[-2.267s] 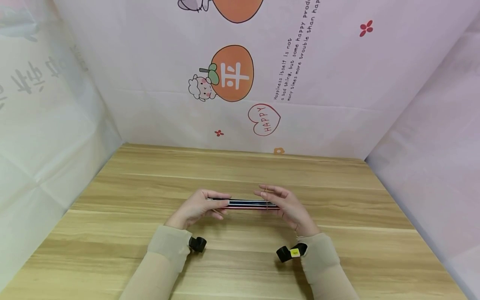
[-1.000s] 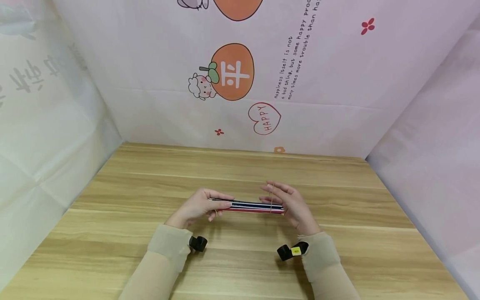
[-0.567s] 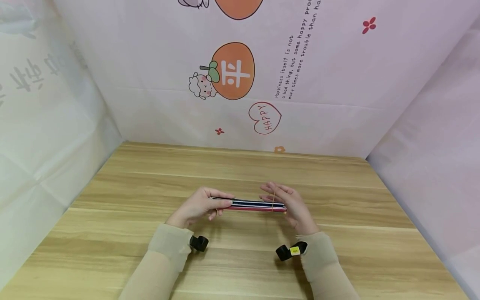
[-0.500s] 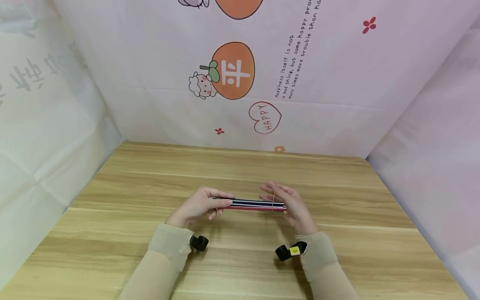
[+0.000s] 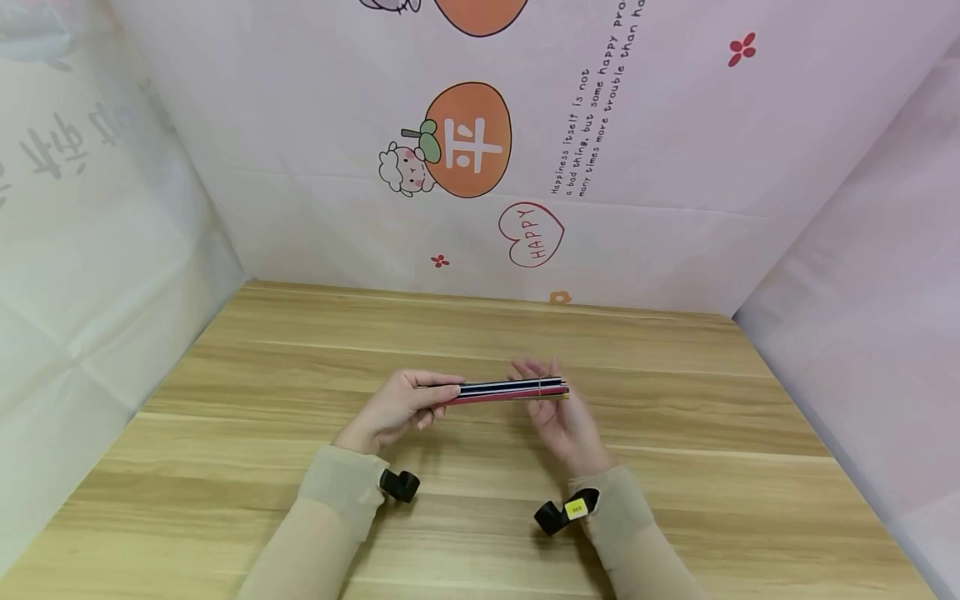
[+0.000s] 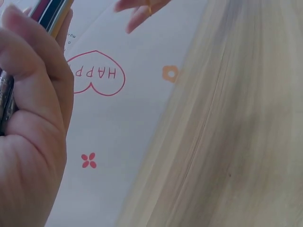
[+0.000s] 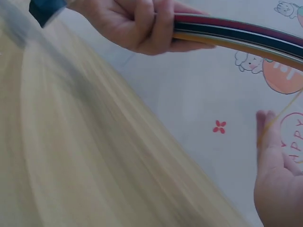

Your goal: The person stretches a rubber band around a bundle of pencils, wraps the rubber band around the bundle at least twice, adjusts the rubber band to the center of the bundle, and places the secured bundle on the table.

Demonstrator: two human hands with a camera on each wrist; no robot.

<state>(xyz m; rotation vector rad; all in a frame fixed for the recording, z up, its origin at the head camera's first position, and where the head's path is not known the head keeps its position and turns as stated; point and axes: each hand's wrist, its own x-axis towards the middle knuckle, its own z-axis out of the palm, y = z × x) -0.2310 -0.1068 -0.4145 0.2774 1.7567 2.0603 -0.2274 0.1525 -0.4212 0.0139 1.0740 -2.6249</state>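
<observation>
Left hand (image 5: 401, 404) curled round the left end of the pencils (image 5: 510, 389), gripping the bundle level above the tabletop (image 5: 300, 367). Right hand (image 5: 551, 408) spread wide behind the bundle's right end, fingers straight, with a rubber band (image 7: 277, 116) stretched taut from the fingers up toward the pencils.

Could snap off the fingers, given how tight the band looks, and fly clear or slip off the bundle's tip. Could fan apart or drop to the tabletop too, with only one end gripped and the far end loose. Could catch just some of the pencils if pulled askew.

Hard to count the pencils: only coloured edges showing. Unclear whether the band already loops the bundle or merely crosses it. Cut off in both wrist views: most of each hand, and the bundle's right end. Blurred wood in both.
</observation>
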